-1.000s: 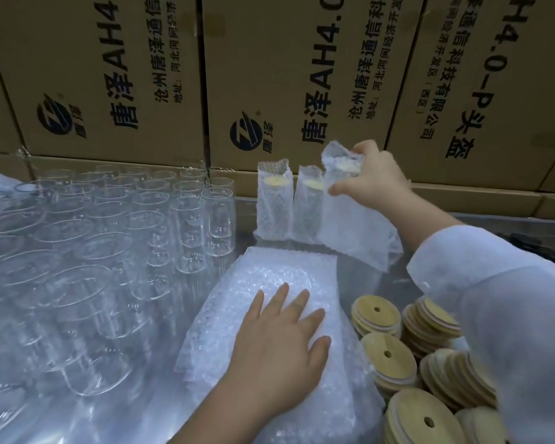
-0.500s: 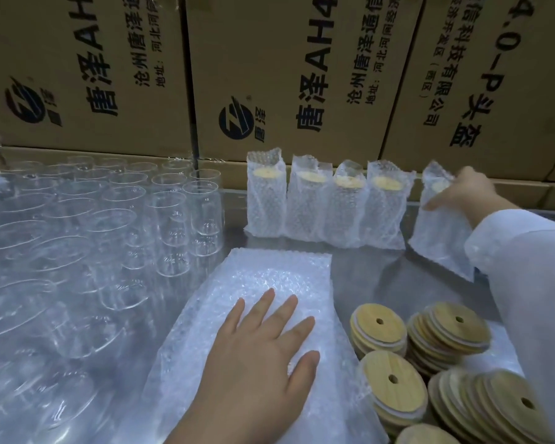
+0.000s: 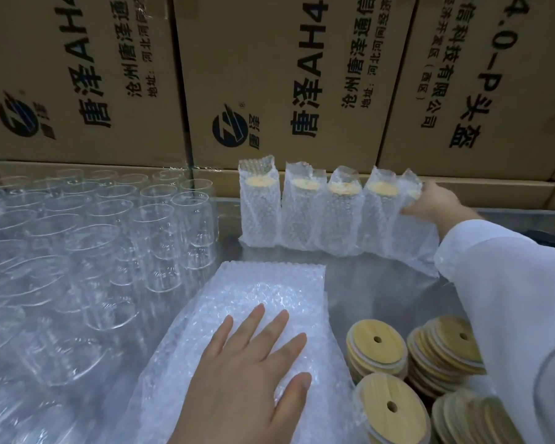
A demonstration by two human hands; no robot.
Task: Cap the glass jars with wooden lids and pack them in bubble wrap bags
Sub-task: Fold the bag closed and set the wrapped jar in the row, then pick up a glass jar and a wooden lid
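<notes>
Several capped jars in bubble wrap bags (image 3: pixel 302 213) stand in a row against the cardboard boxes. My right hand (image 3: pixel 430 201) grips the top of the rightmost wrapped jar (image 3: pixel 407 225), which stands at the row's right end. My left hand (image 3: pixel 250 373) lies flat, fingers spread, on a stack of bubble wrap bags (image 3: pixel 269 290) in the middle. Many open glass jars (image 3: pixel 161 238) stand crowded on the left. Stacks of round wooden lids (image 3: pixel 377 344), each with a small hole, sit at the lower right.
Large printed cardboard boxes (image 3: pixel 285 78) form a wall along the back. The shiny metal table (image 3: pixel 372 283) shows between the bags, the lids and the wrapped row. My white sleeve (image 3: pixel 507 302) covers part of the lid stacks.
My right hand carried the wrapped jar to the right, then set it down at the right end of the row. My left hand stayed on the bag stack.
</notes>
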